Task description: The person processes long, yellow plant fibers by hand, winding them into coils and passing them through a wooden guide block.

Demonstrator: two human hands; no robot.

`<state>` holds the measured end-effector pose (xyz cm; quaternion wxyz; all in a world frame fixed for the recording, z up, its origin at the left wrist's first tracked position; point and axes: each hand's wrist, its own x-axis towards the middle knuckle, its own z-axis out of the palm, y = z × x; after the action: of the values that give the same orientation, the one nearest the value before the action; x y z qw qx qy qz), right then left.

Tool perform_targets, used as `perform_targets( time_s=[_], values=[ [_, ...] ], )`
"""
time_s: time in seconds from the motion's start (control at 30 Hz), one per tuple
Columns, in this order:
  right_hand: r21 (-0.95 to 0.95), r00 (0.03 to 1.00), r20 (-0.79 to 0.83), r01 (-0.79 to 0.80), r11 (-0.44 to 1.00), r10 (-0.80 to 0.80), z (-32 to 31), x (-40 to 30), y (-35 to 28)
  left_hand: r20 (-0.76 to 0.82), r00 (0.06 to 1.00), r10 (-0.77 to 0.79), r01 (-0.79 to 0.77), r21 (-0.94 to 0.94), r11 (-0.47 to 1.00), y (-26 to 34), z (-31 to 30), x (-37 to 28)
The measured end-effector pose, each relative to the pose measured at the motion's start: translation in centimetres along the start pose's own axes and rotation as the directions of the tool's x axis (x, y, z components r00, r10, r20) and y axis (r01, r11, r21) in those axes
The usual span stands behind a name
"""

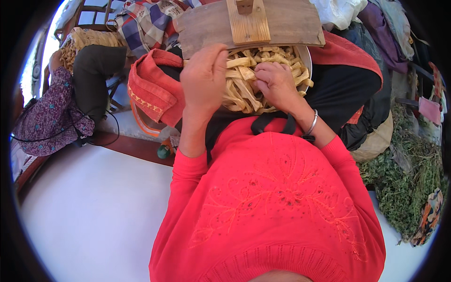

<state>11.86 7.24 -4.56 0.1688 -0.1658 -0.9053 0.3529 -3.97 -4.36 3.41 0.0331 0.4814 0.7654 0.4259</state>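
Note:
A round light-rimmed basin point(310, 67) in the lap holds many pale yellow, flat, pliable strips point(243, 93), several of them knotted. My left hand point(206, 75), slightly blurred, is closed over the basin's left side, and a strip end pokes out beyond it on the left. Over the middle of the strips, my right hand point(275, 83) has its fingers curled and pinched on a strip; a metal bangle is on that wrist. A wooden board point(208, 26) with a lighter notched wood block point(250, 24) fixed on it lies across the basin's far side, hiding part of it.
Red towels point(155, 88) drape on both sides of the basin. At the left, another person's patterned sleeve point(53, 109) and hand are beside a bundle of similar strips point(91, 37). Green dried plants point(408, 179) lie at the right, near bags. An orange-rimmed container point(144, 121) stands at left.

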Motion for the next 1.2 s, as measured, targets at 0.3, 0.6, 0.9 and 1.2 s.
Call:
perform_targets(
  time_s=[0.3,0.6,0.9,1.2],
  values=[
    [0.715,0.871,0.476,-0.305,0.629,-0.119,-12.8,-1.4,-10.0,0.458,0.886,0.073,0.186,-0.494,0.849,8.0,-4.0,-1.7],
    [0.171,0.957,0.275,-0.145,0.974,0.094,-19.3,-6.9,-7.7,-0.358,0.933,-0.043,-0.167,-0.534,0.829,4.7,-15.1,-4.1],
    [0.024,0.251,-0.964,-0.261,0.965,0.092,-29.5,-14.2,2.7,-0.338,0.896,-0.289,0.04,-0.585,0.81,1.0,-17.0,-3.9],
    [0.246,0.533,-0.238,-0.776,0.581,0.812,-23.5,-13.2,-0.7,0.228,0.843,-0.487,0.434,0.245,0.867,1.8,-10.2,-2.3]
  ],
)
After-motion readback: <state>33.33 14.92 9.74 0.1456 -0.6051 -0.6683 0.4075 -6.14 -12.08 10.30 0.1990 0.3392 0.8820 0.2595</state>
